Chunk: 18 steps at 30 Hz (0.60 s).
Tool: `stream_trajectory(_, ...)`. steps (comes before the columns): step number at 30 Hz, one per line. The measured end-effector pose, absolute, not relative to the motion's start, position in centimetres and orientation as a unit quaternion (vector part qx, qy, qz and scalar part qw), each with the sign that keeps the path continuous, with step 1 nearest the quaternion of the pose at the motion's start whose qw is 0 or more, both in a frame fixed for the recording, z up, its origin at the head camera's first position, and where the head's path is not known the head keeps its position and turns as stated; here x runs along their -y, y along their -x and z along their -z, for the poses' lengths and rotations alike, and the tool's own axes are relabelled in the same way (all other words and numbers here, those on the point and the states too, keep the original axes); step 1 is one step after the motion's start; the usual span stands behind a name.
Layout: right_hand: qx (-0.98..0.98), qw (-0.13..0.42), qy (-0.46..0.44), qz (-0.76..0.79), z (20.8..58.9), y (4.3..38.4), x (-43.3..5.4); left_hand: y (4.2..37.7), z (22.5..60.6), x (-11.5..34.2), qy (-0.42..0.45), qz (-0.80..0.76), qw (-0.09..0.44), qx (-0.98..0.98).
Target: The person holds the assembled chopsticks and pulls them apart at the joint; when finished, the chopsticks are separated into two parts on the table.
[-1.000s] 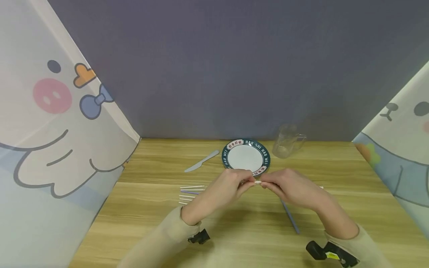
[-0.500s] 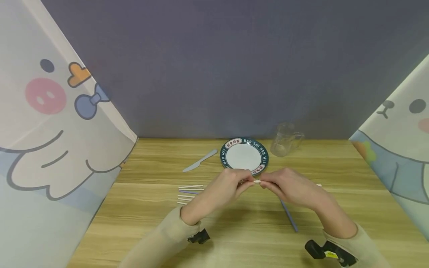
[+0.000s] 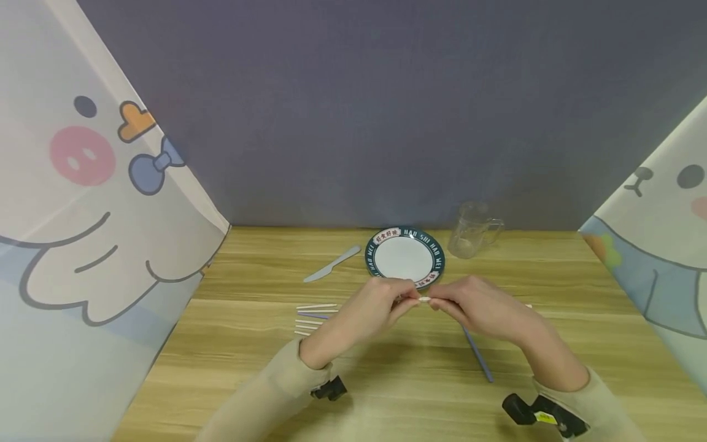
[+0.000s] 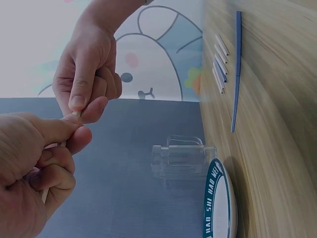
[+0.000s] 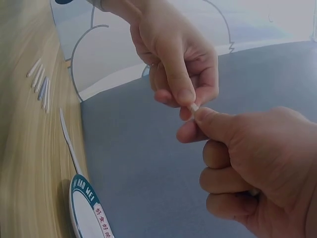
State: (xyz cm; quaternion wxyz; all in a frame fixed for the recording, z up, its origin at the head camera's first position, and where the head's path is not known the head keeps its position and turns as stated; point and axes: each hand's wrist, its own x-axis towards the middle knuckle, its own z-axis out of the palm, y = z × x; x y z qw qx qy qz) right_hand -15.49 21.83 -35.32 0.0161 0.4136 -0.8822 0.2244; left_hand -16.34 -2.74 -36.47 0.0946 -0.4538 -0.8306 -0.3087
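Observation:
Both hands meet over the near edge of the plate, pinching a thin white stick (image 3: 424, 299) between them. The left hand (image 3: 381, 304) grips it with thumb and forefinger; a pale piece also shows at its curled lower fingers (image 4: 57, 183). From the other side the right hand (image 3: 486, 307) pinches with thumb and forefinger, its other fingers curled in. Only a short bit of the stick (image 5: 194, 107) shows between the fingertips; the rest is hidden. Below the right hand, a long blue stick (image 3: 478, 355) lies on the table.
Behind the hands lies a green-rimmed white plate (image 3: 404, 258). A clear mug (image 3: 466, 236) stands to its right, and a grey knife (image 3: 331, 265) lies to its left. Several thin sticks (image 3: 316, 306) lie at left; another group (image 4: 221, 64) lies at right. Printed cloth walls surround the table.

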Motion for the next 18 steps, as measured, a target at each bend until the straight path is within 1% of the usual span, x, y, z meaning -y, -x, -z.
stream_trajectory(5,0.883,0.016,-0.411,-0.228,35.15,15.48,-21.97,16.40,36.40,2.70,0.449,0.319,0.087,0.830)
stream_trajectory(12,0.870,0.026,-0.430,-0.239,35.32,15.88,-22.11,16.32,36.19,2.78,0.451,0.316,0.092,0.830)
stream_trajectory(18,0.880,0.020,-0.414,-0.233,35.62,15.69,-22.08,16.56,36.49,2.60,0.451,0.313,0.086,0.832)
